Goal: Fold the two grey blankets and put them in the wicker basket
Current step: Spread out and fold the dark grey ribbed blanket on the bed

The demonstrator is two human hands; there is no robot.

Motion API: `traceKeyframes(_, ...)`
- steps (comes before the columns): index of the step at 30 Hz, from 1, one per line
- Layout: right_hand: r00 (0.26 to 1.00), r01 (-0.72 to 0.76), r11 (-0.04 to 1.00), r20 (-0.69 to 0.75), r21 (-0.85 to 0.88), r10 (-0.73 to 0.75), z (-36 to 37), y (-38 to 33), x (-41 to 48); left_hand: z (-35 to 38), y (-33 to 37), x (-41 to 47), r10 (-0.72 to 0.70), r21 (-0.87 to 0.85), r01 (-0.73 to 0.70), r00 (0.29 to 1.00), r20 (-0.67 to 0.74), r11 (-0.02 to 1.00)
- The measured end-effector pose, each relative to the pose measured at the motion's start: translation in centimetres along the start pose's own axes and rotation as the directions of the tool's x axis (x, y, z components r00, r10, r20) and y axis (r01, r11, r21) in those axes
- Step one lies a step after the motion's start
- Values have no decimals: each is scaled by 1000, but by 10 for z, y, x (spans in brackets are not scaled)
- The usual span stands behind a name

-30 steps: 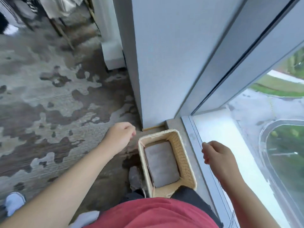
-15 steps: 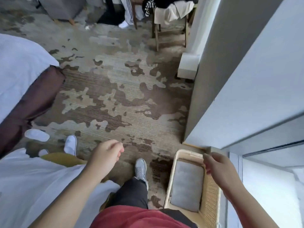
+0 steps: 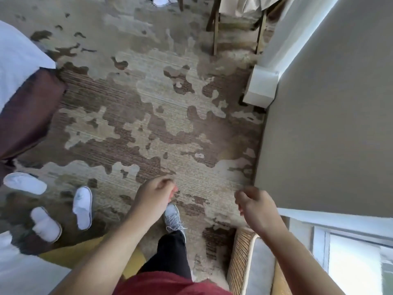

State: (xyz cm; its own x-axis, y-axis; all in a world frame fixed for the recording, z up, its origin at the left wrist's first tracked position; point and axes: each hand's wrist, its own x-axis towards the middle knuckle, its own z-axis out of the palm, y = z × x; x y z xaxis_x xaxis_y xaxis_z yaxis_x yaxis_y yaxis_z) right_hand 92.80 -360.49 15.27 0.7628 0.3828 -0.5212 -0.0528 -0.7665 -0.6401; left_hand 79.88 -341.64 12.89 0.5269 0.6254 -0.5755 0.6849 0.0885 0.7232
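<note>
Head view is showing one folded grey blanket [image 3: 262, 270] lying inside the wicker basket [image 3: 239, 262] at the lower right of the frame; the second one isn't showing anywhere. Left hand [image 3: 154, 196] and right hand [image 3: 257, 206] are hanging over the carpet [image 3: 148, 124], fingers [image 3: 170, 187] loosely curled, gripping nothing. That fabric is looking soft, light and floppy, so I'm judging a pinch at two corners of one edge the best hold.

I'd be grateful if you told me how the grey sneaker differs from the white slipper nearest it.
The grey sneaker is laced and being worn; the white slipper is laceless and lies empty on the carpet. The slipper looks wider and flatter. Both point toe-first toward the top of the view.
</note>
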Motion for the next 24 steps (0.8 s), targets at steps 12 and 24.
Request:
traceKeyframes(12, 966, 246, 969, -72, -29, -248, 13, -223, 184, -117, 77, 174, -114, -23, 115, 993, 4, 993)
traceKeyframes(24, 969, 160, 983, 206, -91, -139, 19, -394, 476, -239, 296, 431, -32, -164, -15, 961, -275, 986)
